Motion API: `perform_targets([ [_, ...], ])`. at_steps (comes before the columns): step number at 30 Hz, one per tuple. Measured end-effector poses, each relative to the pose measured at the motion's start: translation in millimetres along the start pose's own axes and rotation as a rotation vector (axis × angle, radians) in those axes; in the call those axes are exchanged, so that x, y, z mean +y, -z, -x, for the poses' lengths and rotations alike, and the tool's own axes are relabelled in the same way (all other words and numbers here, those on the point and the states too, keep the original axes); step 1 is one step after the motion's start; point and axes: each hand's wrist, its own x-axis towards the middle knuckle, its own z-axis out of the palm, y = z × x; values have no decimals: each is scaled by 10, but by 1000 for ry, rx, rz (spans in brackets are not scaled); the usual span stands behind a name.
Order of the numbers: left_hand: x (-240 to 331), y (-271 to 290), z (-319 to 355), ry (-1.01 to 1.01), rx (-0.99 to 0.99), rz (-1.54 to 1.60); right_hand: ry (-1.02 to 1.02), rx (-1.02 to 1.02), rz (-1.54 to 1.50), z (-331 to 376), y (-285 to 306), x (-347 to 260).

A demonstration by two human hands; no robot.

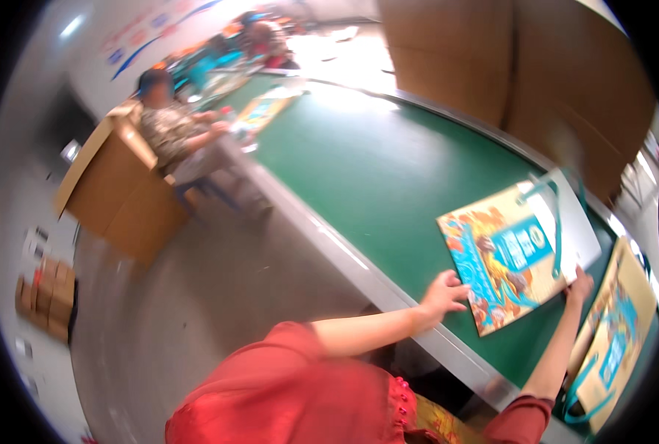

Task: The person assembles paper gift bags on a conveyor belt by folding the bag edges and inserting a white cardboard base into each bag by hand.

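Observation:
A flat paper gift bag (503,255), tan and turquoise with a printed picture and a turquoise cord handle, lies tilted on the green conveyor belt (388,177). A white-grey panel (577,222) shows at its upper right end. My left hand (445,294) is by the bag's lower left edge, fingers apart. At the opposite edge, near the panel, my right hand (579,284) has its fingers closed on the bag's border; the fingertips are partly hidden. Right of my right forearm stand more such gift bags (614,340) with turquoise handles.
A metal rail (322,233) edges the belt. Large cardboard boxes (514,81) rise beyond its far side. Across to the left, a seated person (177,129) works by another bag (266,111), beside an open carton (122,185). Small cartons (48,296) stand at far left.

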Motion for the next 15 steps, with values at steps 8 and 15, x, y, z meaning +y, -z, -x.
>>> perform_targets([
  [8,54,-147,-326,151,4,45,173,-107,540,804,-444,-413],
  [15,-18,3,-559,-418,-5,-29,-14,-233,-78,1039,-305,-256],
])
